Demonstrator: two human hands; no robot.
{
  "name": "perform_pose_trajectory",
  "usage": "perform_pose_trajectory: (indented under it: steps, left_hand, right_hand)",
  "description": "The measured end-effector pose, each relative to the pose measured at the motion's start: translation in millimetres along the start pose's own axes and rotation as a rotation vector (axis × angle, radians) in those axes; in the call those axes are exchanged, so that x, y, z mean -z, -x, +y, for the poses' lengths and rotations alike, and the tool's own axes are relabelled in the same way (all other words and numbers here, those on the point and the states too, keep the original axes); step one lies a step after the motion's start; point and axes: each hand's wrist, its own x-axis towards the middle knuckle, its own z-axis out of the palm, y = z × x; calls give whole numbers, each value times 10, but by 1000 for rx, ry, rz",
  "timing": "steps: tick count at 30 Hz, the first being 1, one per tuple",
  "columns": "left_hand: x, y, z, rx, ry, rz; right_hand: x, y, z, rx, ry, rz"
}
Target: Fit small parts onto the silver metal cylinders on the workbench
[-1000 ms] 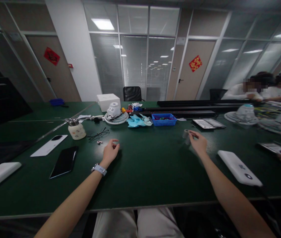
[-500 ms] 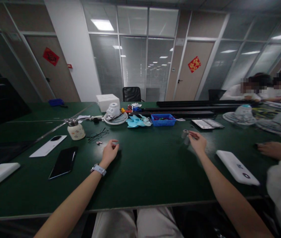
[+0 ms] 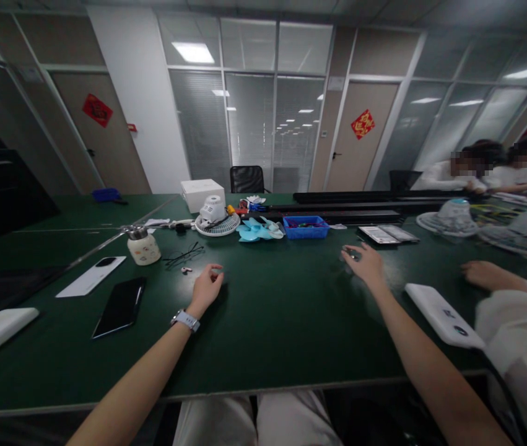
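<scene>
My right hand (image 3: pixel 366 263) is at the right of the green table, its thumb and fingers curled around a small grey metal cylinder (image 3: pixel 352 253). Most of that cylinder is hidden by the fingers. My left hand (image 3: pixel 207 282) rests on the table left of the middle, loosely bent, with a gap between thumb and fingers and nothing in it. Nearest to it are a white-and-pink earbud (image 3: pixel 186 270) and a pair of dark-framed glasses (image 3: pixel 184 254). To the right of my right forearm lies a white power bank (image 3: pixel 444 314).
At left are a cream bottle (image 3: pixel 143 248), a white phone (image 3: pixel 91 277) and a black phone (image 3: pixel 120 306). Farther back stand a white box (image 3: pixel 202 195), a fan part (image 3: pixel 217 224), light-blue fan blades (image 3: pixel 258 230) and a blue tray (image 3: pixel 305 228). A co-worker's hand (image 3: pixel 481 274) lies at right.
My right hand has shifted slightly left and closed its fingers around the metal cylinder, which stood more exposed before. The co-worker's hand and sleeve at right have moved left. My left hand stays put.
</scene>
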Motion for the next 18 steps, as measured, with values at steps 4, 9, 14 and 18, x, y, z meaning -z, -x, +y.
perform_pose_trajectory:
  steps: [4, 9, 14, 18]
  left_hand:
    - [6, 5, 14, 15, 0, 0]
    - [-6, -2, 15, 0, 6, -14]
    - [-8, 5, 33, 4, 14, -9]
    - [-7, 8, 27, 7, 24, -22]
  right_hand:
    - [-60, -111, -71, -34, 191, -43]
    - [-119, -246, -130, -89, 354, -145]
    - [-194, -352, -127, -163, 426, -261]
    - [-225, -432, -108, -209, 437, -335]
